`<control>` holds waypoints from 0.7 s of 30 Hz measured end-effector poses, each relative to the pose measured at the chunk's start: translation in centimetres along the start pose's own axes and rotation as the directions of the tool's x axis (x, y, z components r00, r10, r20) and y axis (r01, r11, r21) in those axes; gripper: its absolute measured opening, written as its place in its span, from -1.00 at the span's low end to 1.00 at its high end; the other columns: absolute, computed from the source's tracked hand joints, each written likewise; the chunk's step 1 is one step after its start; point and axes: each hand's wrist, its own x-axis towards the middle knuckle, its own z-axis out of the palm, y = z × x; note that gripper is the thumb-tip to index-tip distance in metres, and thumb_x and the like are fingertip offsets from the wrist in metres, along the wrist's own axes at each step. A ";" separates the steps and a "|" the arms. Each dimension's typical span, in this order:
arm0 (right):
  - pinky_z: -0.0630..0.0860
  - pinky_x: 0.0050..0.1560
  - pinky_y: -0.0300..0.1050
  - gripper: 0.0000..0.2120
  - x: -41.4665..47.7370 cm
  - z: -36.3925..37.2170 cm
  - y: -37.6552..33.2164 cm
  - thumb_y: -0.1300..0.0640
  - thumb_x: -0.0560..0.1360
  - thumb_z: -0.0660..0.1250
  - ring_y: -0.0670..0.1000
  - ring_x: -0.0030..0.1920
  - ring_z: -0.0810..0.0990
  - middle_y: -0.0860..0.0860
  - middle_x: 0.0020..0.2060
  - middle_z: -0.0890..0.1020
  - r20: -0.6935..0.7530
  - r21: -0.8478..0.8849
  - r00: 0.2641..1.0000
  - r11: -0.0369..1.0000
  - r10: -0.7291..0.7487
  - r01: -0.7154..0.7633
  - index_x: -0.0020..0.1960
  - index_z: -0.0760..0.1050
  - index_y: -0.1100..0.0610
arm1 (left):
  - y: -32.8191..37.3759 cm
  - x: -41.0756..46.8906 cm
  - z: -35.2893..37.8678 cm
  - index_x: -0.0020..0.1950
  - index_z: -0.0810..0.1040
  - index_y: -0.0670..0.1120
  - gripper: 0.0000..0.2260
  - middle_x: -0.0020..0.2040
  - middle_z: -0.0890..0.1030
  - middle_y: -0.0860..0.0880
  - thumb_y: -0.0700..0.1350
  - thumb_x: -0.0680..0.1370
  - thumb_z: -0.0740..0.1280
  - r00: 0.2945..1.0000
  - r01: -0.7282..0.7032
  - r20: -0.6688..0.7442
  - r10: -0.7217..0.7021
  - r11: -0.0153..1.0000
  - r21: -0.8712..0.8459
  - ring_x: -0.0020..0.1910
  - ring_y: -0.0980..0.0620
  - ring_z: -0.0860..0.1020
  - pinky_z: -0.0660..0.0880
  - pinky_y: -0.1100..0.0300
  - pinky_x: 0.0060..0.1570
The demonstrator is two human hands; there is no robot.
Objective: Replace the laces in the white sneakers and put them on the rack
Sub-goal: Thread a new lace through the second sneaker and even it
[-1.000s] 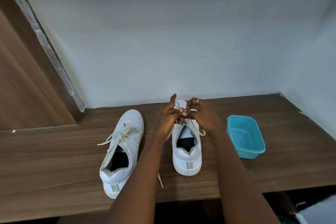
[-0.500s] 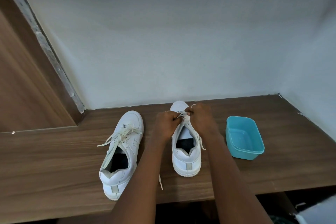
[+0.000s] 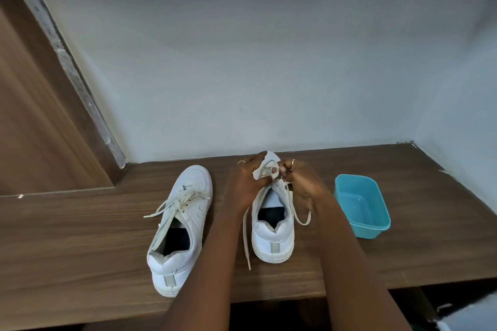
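Observation:
Two white sneakers stand on a wooden shelf (image 3: 80,236), heels toward me. The left sneaker (image 3: 178,226) has cream laces threaded loosely through its eyelets. The right sneaker (image 3: 273,223) is under both my hands near its toe. My left hand (image 3: 247,183) holds the shoe's front left side, thumb on the upper. My right hand (image 3: 298,183) pinches the cream lace (image 3: 246,239) at the lower eyelets. One lace end hangs down the shoe's left side onto the shelf; a loop of lace hangs on the right.
A teal plastic tub (image 3: 361,205) stands to the right of the right sneaker. A white wall rises behind the shelf and at the right corner. A wooden panel closes the left side. The shelf's front edge runs below the heels.
My hands have dropped lower onto the right sneaker's front. The left hand has shifted from pinching the lace to holding the shoe. The lace end now trails along the shoe's left side.

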 end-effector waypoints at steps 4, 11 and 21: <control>0.46 -0.40 -0.33 -0.70 -0.1 0.4 -0.3 0.47 0.53 0.05 -0.12 -0.44 0.48 -0.03 -0.47 0.51 0.009 0.145 0.998 0.987 0.066 -0.066 -0.25 0.43 0.22 | -0.1 -0.2 0.1 0.29 0.54 -0.02 -0.53 0.07 0.44 0.09 -0.13 0.39 0.51 0.998 -0.046 -0.040 0.043 0.995 -0.086 0.10 0.13 0.42 0.31 0.37 0.02; 0.50 -0.29 -0.31 -0.78 -0.3 0.4 -0.1 0.43 0.53 0.21 -0.07 -0.34 0.57 0.04 -0.37 0.61 -0.022 0.096 1.000 0.995 -0.001 0.003 -0.16 0.58 0.25 | 0.7 -0.7 0.2 0.06 0.66 -0.18 -0.80 -0.18 0.52 0.13 -0.29 0.46 0.40 0.989 0.008 -0.133 -0.058 0.938 -0.347 -0.16 0.31 0.50 0.37 0.49 -0.11; 0.35 -0.47 -0.45 -0.68 -0.3 -1.9 -0.6 0.51 0.44 0.20 -0.06 -0.42 0.52 0.19 -0.33 0.67 -0.222 -0.348 0.972 0.937 -0.076 -0.006 -0.37 0.54 0.23 | -1.3 -0.7 -0.2 -0.20 0.65 -0.06 -0.84 -0.37 0.58 0.07 -0.18 0.55 0.33 0.934 0.320 -0.007 -0.357 0.846 -0.426 -0.32 0.12 0.47 0.40 0.20 -0.19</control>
